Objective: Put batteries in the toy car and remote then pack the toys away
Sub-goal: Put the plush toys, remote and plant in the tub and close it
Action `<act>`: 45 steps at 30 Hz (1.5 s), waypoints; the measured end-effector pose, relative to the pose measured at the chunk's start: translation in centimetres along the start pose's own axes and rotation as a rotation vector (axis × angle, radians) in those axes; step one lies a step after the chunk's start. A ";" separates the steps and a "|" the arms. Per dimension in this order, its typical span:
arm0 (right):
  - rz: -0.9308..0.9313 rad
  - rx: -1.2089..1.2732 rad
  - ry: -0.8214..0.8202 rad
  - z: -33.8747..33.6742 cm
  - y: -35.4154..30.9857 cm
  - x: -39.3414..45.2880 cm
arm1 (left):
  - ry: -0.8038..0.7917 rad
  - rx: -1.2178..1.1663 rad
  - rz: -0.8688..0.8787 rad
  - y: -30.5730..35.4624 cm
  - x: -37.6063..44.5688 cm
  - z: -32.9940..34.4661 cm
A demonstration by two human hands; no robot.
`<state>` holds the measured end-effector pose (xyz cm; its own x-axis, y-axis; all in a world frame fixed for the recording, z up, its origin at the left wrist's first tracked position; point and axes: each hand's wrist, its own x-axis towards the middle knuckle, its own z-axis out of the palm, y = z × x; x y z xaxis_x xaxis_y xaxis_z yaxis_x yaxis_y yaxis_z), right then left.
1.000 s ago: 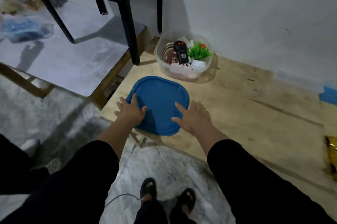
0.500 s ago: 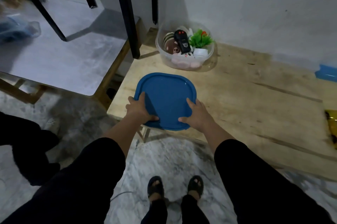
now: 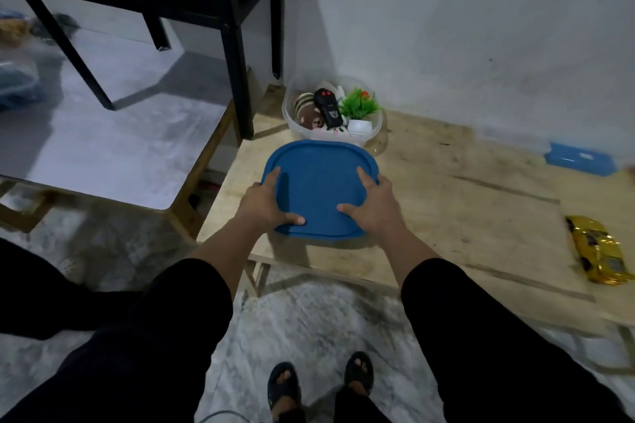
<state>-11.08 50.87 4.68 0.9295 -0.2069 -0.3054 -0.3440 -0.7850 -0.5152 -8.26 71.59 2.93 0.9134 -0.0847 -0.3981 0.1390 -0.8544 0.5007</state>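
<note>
Remote (image 3: 329, 107) lies inside the clear tub (image 3: 376, 127) at the table's (image 3: 464, 216) far-left corner. Left hand (image 3: 266, 200) and right hand (image 3: 372, 202) grip opposite edges of the blue lid (image 3: 319, 188), just before the tub.

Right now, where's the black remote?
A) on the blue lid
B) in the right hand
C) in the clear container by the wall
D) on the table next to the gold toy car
C: the black remote lies in the clear container by the wall, among a plush toy and a small potted plant; both hands grip only the blue lid.
</note>
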 end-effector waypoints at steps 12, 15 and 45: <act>0.009 -0.153 -0.190 -0.8 1.1 1.0 | -0.080 0.070 -0.043 0.8 -0.4 0.6; 0.006 -0.176 -0.186 -0.4 1.0 0.3 | -0.080 0.075 -0.033 0.3 -0.8 0.5; -0.083 -0.112 -0.037 -7.1 -1.7 13.1 | 0.163 0.090 0.060 7.9 10.8 -5.0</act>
<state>2.65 45.39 7.24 0.9479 -0.1181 -0.2958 -0.2469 -0.8592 -0.4481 4.59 66.52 6.45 0.9699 -0.0586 -0.2362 0.0546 -0.8935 0.4457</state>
